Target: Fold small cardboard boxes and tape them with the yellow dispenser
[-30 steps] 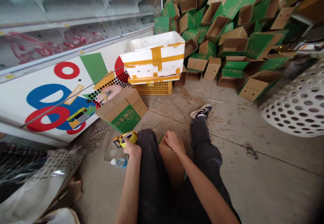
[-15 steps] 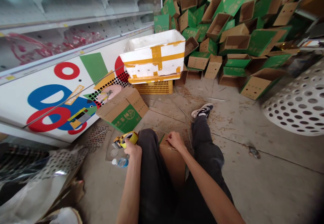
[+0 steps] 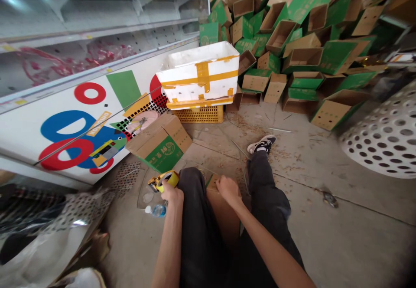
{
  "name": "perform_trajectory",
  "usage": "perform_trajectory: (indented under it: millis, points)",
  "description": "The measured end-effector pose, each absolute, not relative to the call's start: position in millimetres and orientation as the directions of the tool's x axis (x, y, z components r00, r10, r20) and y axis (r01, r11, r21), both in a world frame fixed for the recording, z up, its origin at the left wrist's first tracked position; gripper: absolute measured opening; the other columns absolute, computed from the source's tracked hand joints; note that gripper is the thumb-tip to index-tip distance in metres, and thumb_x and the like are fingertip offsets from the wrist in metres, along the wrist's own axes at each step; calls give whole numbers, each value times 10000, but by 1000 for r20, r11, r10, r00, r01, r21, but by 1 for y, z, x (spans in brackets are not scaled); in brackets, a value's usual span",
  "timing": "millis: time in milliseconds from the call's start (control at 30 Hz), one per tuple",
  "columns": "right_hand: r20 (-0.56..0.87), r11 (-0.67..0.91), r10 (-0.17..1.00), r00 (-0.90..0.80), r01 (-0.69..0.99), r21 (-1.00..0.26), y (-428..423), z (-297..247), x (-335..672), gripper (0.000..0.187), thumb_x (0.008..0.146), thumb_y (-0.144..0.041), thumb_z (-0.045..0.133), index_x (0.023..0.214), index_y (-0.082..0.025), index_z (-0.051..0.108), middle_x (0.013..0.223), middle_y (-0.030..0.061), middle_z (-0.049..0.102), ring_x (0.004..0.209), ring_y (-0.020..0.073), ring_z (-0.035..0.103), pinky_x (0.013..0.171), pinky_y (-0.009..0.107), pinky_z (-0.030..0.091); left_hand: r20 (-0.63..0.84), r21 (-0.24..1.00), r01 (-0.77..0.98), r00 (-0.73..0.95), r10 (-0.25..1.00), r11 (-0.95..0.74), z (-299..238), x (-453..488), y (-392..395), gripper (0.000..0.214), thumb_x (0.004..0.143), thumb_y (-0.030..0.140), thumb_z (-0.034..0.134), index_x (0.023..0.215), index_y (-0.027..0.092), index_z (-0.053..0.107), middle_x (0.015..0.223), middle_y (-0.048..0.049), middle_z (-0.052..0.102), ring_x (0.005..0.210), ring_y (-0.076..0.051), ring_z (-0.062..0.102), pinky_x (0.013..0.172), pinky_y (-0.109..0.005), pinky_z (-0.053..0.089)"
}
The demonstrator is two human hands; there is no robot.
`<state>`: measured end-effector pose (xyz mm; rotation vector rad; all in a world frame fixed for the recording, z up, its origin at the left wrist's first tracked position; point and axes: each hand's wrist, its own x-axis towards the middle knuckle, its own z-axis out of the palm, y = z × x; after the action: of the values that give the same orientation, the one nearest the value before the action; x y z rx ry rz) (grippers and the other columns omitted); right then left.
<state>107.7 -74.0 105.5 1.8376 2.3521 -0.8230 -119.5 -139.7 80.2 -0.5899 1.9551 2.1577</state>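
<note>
"Tape dispenser (image 3: 163,181) in the left hand (image 3: 172,194)?"
"Yes, clenched on it, beside the left thigh (image 3: 193,210)."
"Right hand (image 3: 228,189)?"
"Curled on the top edge of the cardboard box (image 3: 222,216) beside that thigh; whether it grips, I can't tell. A water bottle (image 3: 157,210) lies just below the tape."

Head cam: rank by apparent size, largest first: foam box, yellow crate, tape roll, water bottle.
1. White foam box
2. Yellow plastic crate: partly hidden under the box, so its true size is unsure
3. Yellow tape roll and plastic water bottle: they look alike, so not ranked
</note>
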Motion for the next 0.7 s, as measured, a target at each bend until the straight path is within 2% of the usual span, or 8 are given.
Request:
perform_trajectory:
  millis: [67, 133, 167, 233, 333, 433, 600, 700]
  points:
    - [-359, 216, 863, -356, 902, -375, -86, 110, 111, 453, 1179, -268, 372, 1223, -36, 759, 1170, 247, 736, 1138, 366, 724, 936, 410, 552, -457, 886, -432, -874, -164, -167, 81, -119, -140, 259, 854, 317, 597, 899, 294, 344, 1001, -49, 575, 1199, -292, 724, 781, -343, 689]
    - [-355, 315, 813, -462, 861, -400, -96, 114, 119, 514, 1203, -313, 325, 1229, -54, 769, 1219, 221, 733, 1202, 355, 698, 1018, 412, 527, -510, 855, -474, -840, -183, -210, 83, -119, -140, 261, 850, 310, 617, 903, 289, 362, 1018, -47, 586, 1180, -269, 733, 787, -310, 683]
    - [-342, 372, 783, -520, 831, -413, -101, 116, 125, 514, 1207, -350, 344, 1243, -63, 769, 1259, 211, 723, 1250, 357, 672, 1068, 418, 504, -525, 846, -486, -831, -184, -221, 84, -119, -140, 260, 844, 300, 620, 903, 287, 367, 1017, -44, 589, 1169, -264, 737, 780, -304, 682]
    - [-286, 479, 743, -605, 779, -405, -108, 118, 137, 526, 1208, -373, 352, 1344, -15, 714, 1370, 237, 665, 1336, 380, 606, 1142, 461, 458, -534, 841, -495, -825, -185, -220, 85, -120, -139, 255, 832, 284, 615, 900, 286, 370, 1005, -37, 591, 1147, -262, 742, 759, -304, 684]
    - [-208, 574, 698, -686, 709, -409, -113, 117, 155, 425, 1155, -301, 547, 1468, -23, 620, 1438, 207, 630, 1325, 367, 607, 1128, 451, 475, -534, 841, -492, -824, -190, -227, 86, -120, -138, 239, 835, 287, 613, 897, 282, 383, 990, -29, 593, 1132, -261, 748, 754, -310, 688]
    - [-133, 603, 685, -716, 660, -448, -115, 112, 163, 290, 1103, -220, 653, 1351, -74, 687, 1316, 151, 703, 1227, 325, 665, 1043, 376, 503, -524, 843, -475, -830, -190, -251, 85, -120, -139, 223, 857, 284, 627, 911, 277, 411, 976, -28, 601, 1148, -258, 747, 783, -317, 691]
    - [-11, 512, 790, -614, 668, -540, -115, 97, 163, 67, 1055, -212, 737, 1094, -158, 739, 1100, 82, 749, 1058, 284, 709, 871, 329, 490, -530, 839, -476, -825, -196, -264, 86, -119, -139, 242, 881, 289, 649, 920, 275, 411, 1005, -48, 608, 1189, -268, 737, 802, -315, 689]
    - [57, 494, 794, -605, 589, -639, -112, 90, 166, 121, 991, -180, 814, 1064, -173, 718, 1096, 62, 741, 1045, 258, 698, 885, 318, 478, -515, 852, -474, -837, -184, -223, 87, -119, -139, 235, 901, 301, 622, 908, 284, 388, 1033, -69, 616, 1178, -268, 744, 768, -301, 684]
